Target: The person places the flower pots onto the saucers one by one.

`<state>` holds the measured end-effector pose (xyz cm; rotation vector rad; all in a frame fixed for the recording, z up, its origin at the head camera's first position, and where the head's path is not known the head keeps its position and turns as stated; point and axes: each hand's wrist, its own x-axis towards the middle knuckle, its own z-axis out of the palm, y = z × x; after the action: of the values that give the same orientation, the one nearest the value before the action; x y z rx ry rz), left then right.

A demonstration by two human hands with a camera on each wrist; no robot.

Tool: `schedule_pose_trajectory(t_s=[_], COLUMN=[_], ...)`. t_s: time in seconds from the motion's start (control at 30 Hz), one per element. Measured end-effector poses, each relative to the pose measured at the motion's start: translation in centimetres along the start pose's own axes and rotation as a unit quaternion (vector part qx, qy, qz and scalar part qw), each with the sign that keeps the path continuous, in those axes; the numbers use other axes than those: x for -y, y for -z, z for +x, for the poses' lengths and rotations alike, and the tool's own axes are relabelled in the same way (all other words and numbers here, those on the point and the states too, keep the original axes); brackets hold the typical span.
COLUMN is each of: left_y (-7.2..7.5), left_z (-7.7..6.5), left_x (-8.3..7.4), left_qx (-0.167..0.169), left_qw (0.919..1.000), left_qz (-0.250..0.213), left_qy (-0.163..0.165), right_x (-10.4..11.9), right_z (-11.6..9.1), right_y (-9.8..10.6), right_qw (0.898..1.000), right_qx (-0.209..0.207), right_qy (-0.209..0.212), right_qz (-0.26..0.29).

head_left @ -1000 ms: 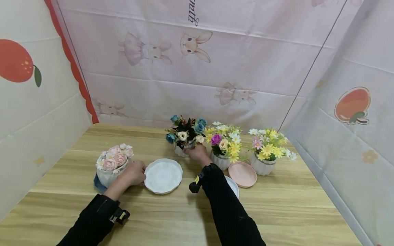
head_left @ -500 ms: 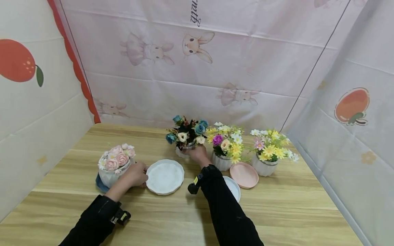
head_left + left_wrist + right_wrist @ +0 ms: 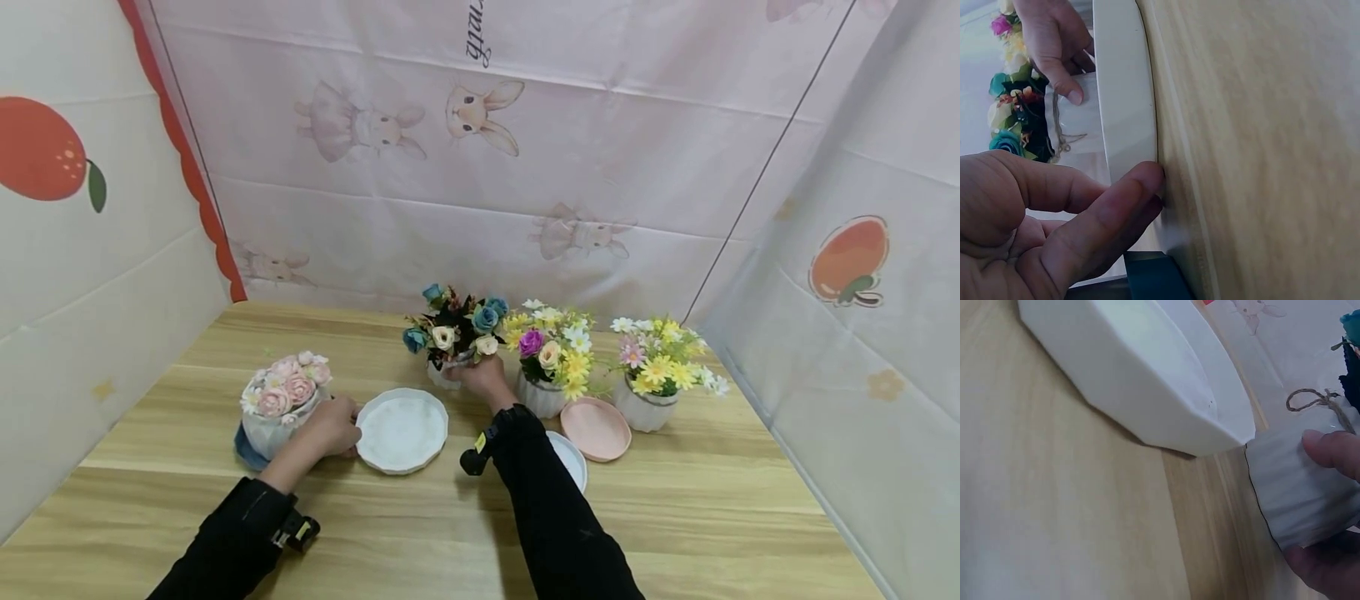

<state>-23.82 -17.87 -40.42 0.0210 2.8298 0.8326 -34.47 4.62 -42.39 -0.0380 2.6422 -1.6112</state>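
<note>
In the head view my left hand point(image 3: 333, 427) is at the left edge of a round white plate point(image 3: 402, 431) with a faceted rim. In the left wrist view its thumb and fingers pinch the edge of that plate point(image 3: 1125, 94), low over the wood. Behind the plate, my right hand point(image 3: 486, 379) grips a white ribbed flower pot point(image 3: 442, 377) holding blue and cream roses point(image 3: 453, 325). The right wrist view has thumb and fingers on opposite sides of this pot point(image 3: 1297, 481), twine tied near its top. Whether its base fully touches the table cannot be told.
Left of my left hand, a pot of pink flowers point(image 3: 267, 433) stands on a blue saucer point(image 3: 250, 454). On the right are two pots with yellow flowers point(image 3: 538, 396), a pink saucer point(image 3: 596, 427) and a small white saucer point(image 3: 568, 460) partly hidden by my right sleeve. Fabric walls enclose the table.
</note>
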Motion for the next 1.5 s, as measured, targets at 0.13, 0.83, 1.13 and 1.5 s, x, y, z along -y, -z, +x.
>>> schedule_pose_trajectory(t_s=[0.13, 0.83, 1.13, 1.5], left_y=[-0.1, -0.1, 0.2, 0.0], left_z=[-0.1, 0.1, -0.1, 0.2], left_x=[0.1, 0.0, 0.0, 0.0], left_qx=[0.003, 0.012, 0.013, 0.02], left_qw=[0.9998, 0.9999, 0.9998, 0.9996], left_qz=[-0.014, -0.004, -0.012, -0.011], left_qy=[0.01, 0.003, 0.011, 0.015], right_x=[-0.3, 0.7, 2.1, 3.1], right_z=[-0.1, -1.2, -3.3, -5.3], right_y=[-0.2, 0.4, 0.0, -0.4], right_qw=[1.0, 0.999, 0.998, 0.996], right_qx=[0.0, -0.002, 0.015, 0.037], right_qy=[0.023, 0.048, 0.049, 0.082], right_qz=[-0.004, 0.002, 0.047, 0.004])
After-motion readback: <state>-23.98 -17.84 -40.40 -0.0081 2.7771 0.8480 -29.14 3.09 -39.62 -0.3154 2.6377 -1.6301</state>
